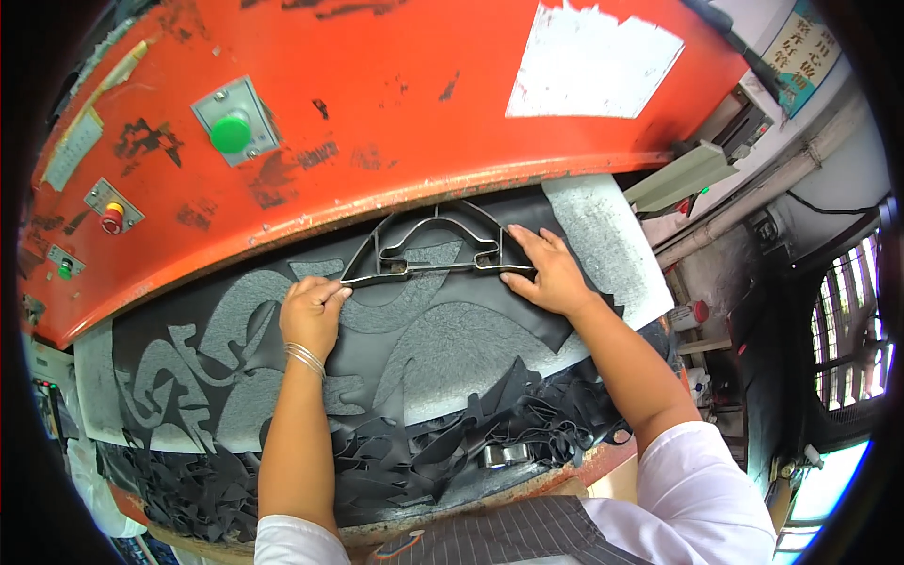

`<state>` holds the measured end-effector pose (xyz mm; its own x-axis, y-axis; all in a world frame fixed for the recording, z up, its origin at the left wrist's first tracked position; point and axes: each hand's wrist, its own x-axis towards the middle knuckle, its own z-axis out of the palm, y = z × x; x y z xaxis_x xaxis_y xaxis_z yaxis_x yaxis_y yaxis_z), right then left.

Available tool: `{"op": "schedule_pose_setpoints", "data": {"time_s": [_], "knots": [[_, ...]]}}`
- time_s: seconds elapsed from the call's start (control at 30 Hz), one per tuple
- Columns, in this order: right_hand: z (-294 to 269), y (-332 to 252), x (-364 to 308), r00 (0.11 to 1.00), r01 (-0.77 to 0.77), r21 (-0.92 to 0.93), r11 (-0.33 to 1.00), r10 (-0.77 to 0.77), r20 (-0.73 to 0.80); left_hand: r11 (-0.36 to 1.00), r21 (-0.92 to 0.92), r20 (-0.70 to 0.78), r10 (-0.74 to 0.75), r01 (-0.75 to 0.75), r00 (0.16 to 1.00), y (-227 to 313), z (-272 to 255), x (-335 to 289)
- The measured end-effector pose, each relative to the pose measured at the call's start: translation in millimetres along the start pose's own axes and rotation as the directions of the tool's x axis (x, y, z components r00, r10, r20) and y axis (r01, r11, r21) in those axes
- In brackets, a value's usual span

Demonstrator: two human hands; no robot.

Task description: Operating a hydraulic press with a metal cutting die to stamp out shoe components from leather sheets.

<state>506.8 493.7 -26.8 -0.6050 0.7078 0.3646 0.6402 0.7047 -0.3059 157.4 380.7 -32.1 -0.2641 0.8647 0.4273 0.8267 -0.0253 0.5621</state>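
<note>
A steel cutting die, with an arched outline and inner curved blades, lies on a black leather-like sheet under the front edge of the press. My left hand pinches its left corner between thumb and fingers. At its right corner my right hand grips the frame, thumb below and fingers along the outer side. The die's far edge comes close beneath the orange press head. Several curved cut-outs in the sheet leave the grey, worn cutting board showing through.
The orange press head spans the far side, with a green button and a red knob. Black scraps heap along the near edge, with a shiny metal piece among them. A pipe runs along the right wall.
</note>
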Motion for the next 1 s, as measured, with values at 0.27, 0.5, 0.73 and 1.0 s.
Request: {"op": "schedule_pose_setpoints", "data": {"time_s": [0.27,0.5,0.73,1.0], "knots": [[-34,-30,-149,0.818,-0.555,-0.418,0.719,0.563,-0.118,0.840,-0.494,-0.108,-0.314,0.224,0.943,-69,-80,-44],[-34,-209,-9,0.954,-0.092,0.284,0.954,0.166,-0.248,0.918,-0.339,-0.742,-0.395,0.205,0.542,-156,-241,-25],[-45,-302,115,0.870,0.174,0.278,0.945,-0.015,-0.493,0.959,0.134,-0.644,-0.108,0.250,0.757,-229,-376,-65],[-45,-268,-70,0.902,0.058,0.420,0.906,-0.228,0.367,0.943,-0.188,0.015,-0.275,0.273,0.961,15,-239,-217]]}}
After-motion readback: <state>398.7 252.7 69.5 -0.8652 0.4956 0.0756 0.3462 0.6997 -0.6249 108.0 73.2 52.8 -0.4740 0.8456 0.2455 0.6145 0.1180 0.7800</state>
